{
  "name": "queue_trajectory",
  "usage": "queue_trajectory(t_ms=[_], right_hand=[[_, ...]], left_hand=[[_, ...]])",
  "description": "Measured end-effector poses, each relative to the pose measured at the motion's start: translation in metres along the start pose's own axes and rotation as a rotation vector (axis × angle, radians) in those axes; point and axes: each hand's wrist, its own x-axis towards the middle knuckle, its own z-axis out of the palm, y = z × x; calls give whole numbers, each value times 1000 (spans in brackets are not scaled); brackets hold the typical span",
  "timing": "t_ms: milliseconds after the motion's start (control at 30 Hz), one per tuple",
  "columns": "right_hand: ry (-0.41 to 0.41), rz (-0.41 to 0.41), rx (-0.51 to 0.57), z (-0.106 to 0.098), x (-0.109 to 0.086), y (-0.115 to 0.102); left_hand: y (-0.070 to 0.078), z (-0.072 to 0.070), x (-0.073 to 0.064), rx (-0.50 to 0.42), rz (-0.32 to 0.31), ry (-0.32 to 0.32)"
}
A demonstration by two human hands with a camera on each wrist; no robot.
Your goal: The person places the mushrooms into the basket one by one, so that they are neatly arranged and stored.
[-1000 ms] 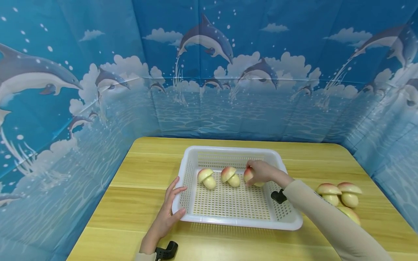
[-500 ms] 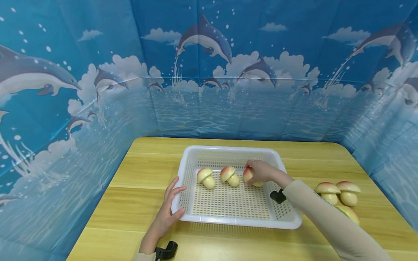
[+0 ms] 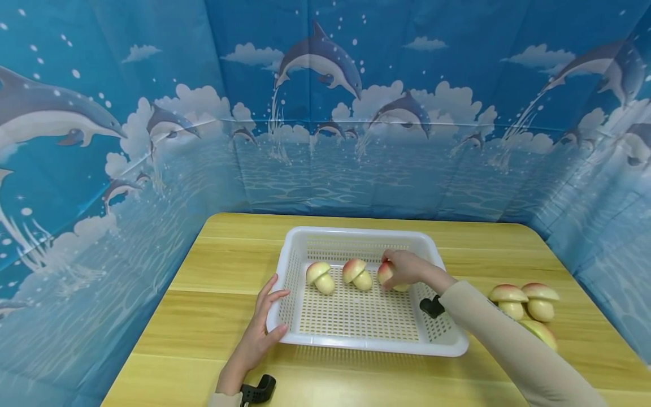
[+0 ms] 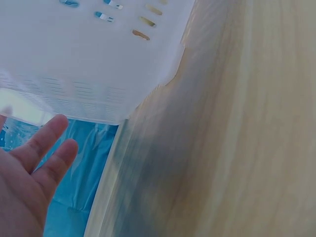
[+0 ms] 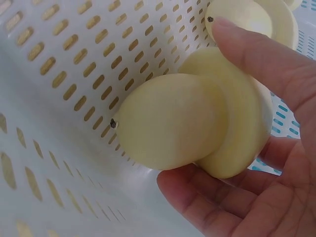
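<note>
A white plastic basket (image 3: pixel 356 343) with slotted walls stands on the table. Inside it, my right hand (image 3: pixel 407 267) grips a toy mushroom (image 5: pixel 173 118) by its cap, thumb on one side and fingers on the other. The mushroom is pale yellow with a reddish cap, and the hand hides part of it in the head view. Two more toy mushrooms, the left mushroom (image 3: pixel 320 277) and the middle mushroom (image 3: pixel 357 275), lie in a row beside it. My left hand (image 3: pixel 256 328) rests at the basket's left rim, fingers spread and fairly straight.
On the wooden table (image 3: pixel 203 316), right of the basket, several more mushrooms (image 3: pixel 541 302) stand close together, partly behind the right sleeve (image 3: pixel 513 339). A blue dolphin-print curtain (image 3: pixel 325 169) surrounds the table's back and sides.
Both hands keep their places, the right still on the mushroom and the left at the rim. The whole scene shifts only very slightly leftward in the head view.
</note>
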Motion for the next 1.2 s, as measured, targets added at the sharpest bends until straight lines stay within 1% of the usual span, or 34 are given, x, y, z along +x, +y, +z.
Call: queue_trajectory(t_ms=[300, 600, 900, 1200], right_hand=[[16, -21, -8, 0, 0, -1], [30, -12, 1, 1, 0, -1], [29, -29, 19, 0, 0, 0], [16, -24, 21, -1, 0, -1]], left_hand=[[1, 1, 1, 20, 10, 17], [0, 1, 1, 11, 7, 19], [-3, 0, 1, 12, 50, 11], [-3, 0, 1, -3, 31, 12]])
